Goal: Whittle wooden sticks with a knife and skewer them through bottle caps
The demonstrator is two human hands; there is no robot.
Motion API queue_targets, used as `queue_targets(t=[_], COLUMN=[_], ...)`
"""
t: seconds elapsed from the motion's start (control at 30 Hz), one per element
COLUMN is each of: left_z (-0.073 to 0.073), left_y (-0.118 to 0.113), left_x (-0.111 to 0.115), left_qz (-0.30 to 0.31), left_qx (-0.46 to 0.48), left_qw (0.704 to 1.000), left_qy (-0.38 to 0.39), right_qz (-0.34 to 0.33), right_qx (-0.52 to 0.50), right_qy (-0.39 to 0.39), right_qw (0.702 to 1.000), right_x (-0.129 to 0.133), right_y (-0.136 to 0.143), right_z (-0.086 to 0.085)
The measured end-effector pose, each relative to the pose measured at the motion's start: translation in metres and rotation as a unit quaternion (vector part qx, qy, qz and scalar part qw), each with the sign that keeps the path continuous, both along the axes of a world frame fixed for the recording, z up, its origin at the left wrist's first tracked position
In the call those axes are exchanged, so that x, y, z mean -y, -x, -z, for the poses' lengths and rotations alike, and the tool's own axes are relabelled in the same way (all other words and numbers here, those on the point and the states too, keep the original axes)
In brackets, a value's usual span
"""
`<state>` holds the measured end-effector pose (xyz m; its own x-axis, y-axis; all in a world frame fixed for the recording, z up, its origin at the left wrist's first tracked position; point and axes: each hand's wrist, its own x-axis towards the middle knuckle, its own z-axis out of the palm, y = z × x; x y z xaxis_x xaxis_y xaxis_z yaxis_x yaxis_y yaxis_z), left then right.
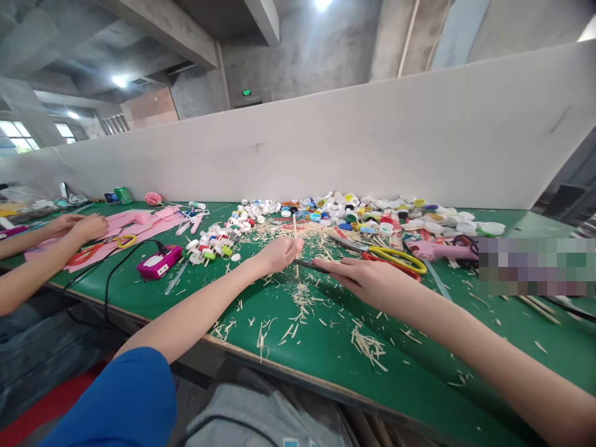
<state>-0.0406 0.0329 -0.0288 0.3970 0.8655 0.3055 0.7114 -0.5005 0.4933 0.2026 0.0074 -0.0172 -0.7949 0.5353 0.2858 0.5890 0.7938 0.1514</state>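
Across the far side of a workroom, a long pale partition (pixel 326 143) is standing behind a green-topped table (pixel 261 310). On the tabletop, a wide spread of plastic caps (pixel 315 217), mostly white with blue, yellow and green among them, is lying along the far middle and right, while a cluster of small white, red and green pieces (pixel 216 239) is trailing toward the near left. Sheets of pink paper (pixel 128 223) are covering the far left, where a co-worker's hands (pixel 88 228) are resting over their edge.

At center, the right hand (pixel 367 276) is reaching in from the right, its fingers lying close together, nearly straight, and gripping a dark narrow tool (pixel 311 267); the thumb is mostly hiding from view. The left hand (pixel 279 253) is pinching a pale wooden stick (pixel 295 226), fingers closing around its middle and holding it nearly upright above the table. The tool's tip is pointing toward the stick just below that pinch; whether the two are touching, one cannot tell.

A pink glue gun (pixel 433 250) is lying to the right, beyond yellow-handled scissors (pixel 351 244). At left, a magenta box (pixel 159 262) is sitting with a black cable (pixel 107 285) plugging in. Pale wood shavings (pixel 302 295) are littering the near middle.
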Motion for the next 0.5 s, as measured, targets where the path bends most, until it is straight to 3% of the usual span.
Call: queue_targets(t=[0.17,0.5], left_z=[-0.0006,0.0023], left_y=[0.0014,0.0029], left_x=[0.0001,-0.003], left_qz=[0.003,0.0], left_qx=[-0.001,-0.006], left_qw=[1.0,1.0], left_qy=[-0.006,-0.011], right_qz=[-0.007,-0.022], right_qx=[-0.008,-0.016], right_qy=[-0.026,0.087], right_qw=[1.0,0.996], right_x=[0.0,-0.0052], right_y=[0.0032,0.0046], right_z=[0.0037,-0.0036])
